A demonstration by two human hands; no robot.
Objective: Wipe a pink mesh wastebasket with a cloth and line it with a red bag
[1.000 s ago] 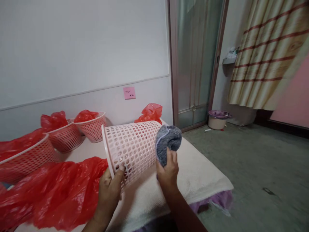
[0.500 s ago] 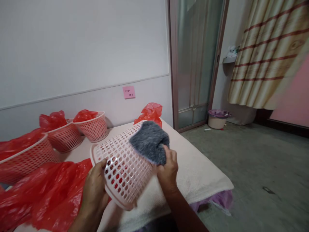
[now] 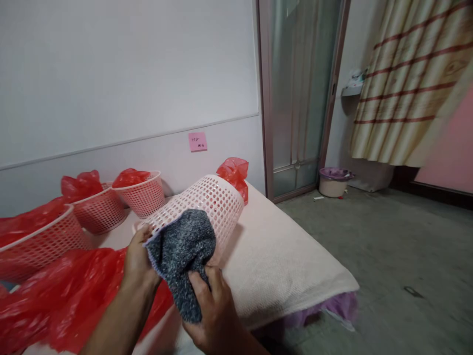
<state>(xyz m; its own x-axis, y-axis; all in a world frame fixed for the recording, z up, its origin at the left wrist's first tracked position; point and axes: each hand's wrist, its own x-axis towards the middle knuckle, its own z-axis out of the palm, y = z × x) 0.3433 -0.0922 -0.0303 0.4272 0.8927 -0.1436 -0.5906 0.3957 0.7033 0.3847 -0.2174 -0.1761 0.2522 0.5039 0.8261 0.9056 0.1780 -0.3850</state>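
A pale pink plastic basket [image 3: 221, 197] with a lattice of holes lies tilted on its side above the table, its base toward the far right. My left hand [image 3: 140, 261] grips its rim at the near left, the fingers partly hidden by the cloth. In my right hand [image 3: 214, 305] is a dark grey cleaning cloth [image 3: 185, 241], bunched between the fingers and spread against the basket's side near the rim. The cloth covers part of the rim and lattice. Under my left forearm lies a crumpled red plastic bag [image 3: 74, 296].
Pink baskets [image 3: 144, 195] lined with red bags stand at the left by the wall. Another red bag [image 3: 236, 172] sits behind the held basket. A pale cloth covers the table [image 3: 288, 266]. A pink note [image 3: 197, 142] is on the wall; a bin [image 3: 334, 183] stands on the floor.
My right hand has drawn the cloth from the basket's far part down and left to near the rim. The basket's base has become uncovered, while my left hand still holds the rim.
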